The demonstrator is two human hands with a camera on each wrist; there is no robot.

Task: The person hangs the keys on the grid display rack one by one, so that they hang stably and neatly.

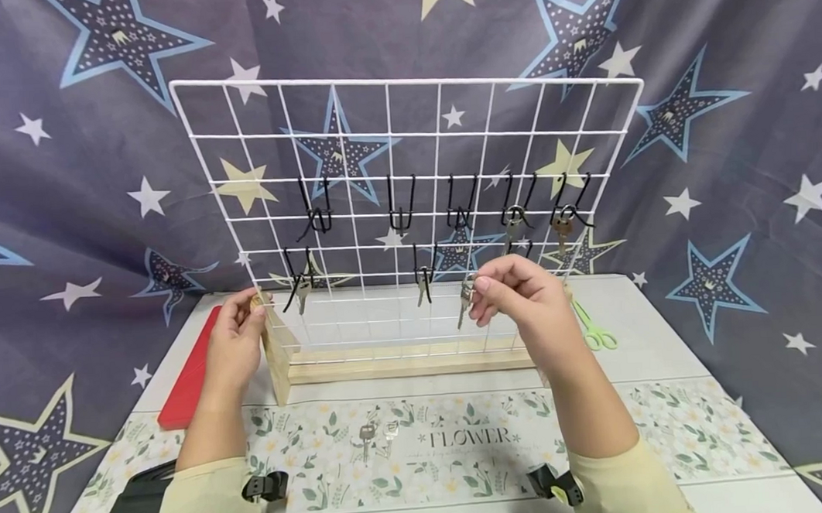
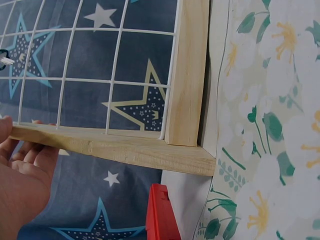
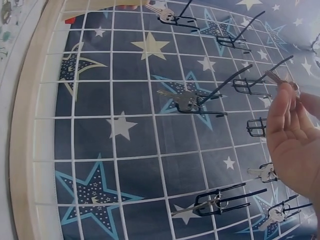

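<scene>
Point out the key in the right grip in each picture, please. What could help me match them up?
Head: right of centre, the key hangs pinched in the right grip, pointing down.
Left wrist: not in this picture.
Right wrist: near the right edge, above mid-height, the key points up and left.
Shared landmark: the white grid, in all three.

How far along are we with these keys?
Done: keys hang on three lower hooks and two upper hooks. In hand: the right hand pinches at least one key; the left hand holds the wooden stand. Apparently remaining: loose keys on the floral cover, with three upper hooks bare.
</scene>
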